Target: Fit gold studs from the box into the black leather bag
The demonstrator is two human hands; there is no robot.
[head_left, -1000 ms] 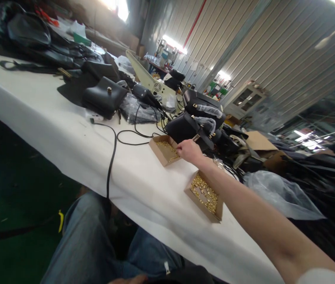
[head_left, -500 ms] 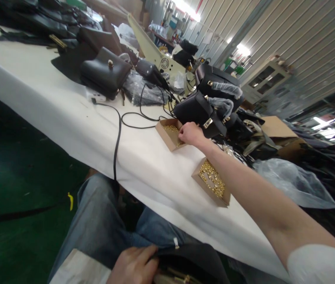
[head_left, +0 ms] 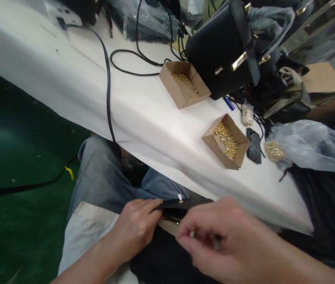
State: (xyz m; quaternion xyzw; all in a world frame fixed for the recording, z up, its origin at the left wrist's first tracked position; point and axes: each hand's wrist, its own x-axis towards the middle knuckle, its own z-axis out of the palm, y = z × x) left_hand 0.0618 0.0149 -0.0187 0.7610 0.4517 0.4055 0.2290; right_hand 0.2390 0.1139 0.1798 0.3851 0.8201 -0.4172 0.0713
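Note:
On my lap lies a black bag (head_left: pixel 167 256), its opening showing a tan lining and a bit of gold metal. My left hand (head_left: pixel 140 225) is closed on the bag's edge, near a small white tab (head_left: pixel 180 198). Over the bag's right side, my right hand (head_left: pixel 211 236) is pinched with fingers curled; something small and metallic shows between them, too blurred to name. On the white table stand two open cardboard boxes, one (head_left: pixel 173 87) with small gold pieces and a nearer one (head_left: pixel 216 148) holding more of them.
A black handbag (head_left: pixel 217 47) with gold clasps stands behind the boxes. Black cables (head_left: pixel 108 79) cross the white table (head_left: pixel 155 130). To the right are a dark device (head_left: pixel 253 146), a clear plastic bag (head_left: pixel 318 144) and cardboard (head_left: pixel 324 79). A strap lies over the green floor.
My right hand has come back from the far box to the bag on my lap. The view has tilted down, and the left hand still holds the bag.

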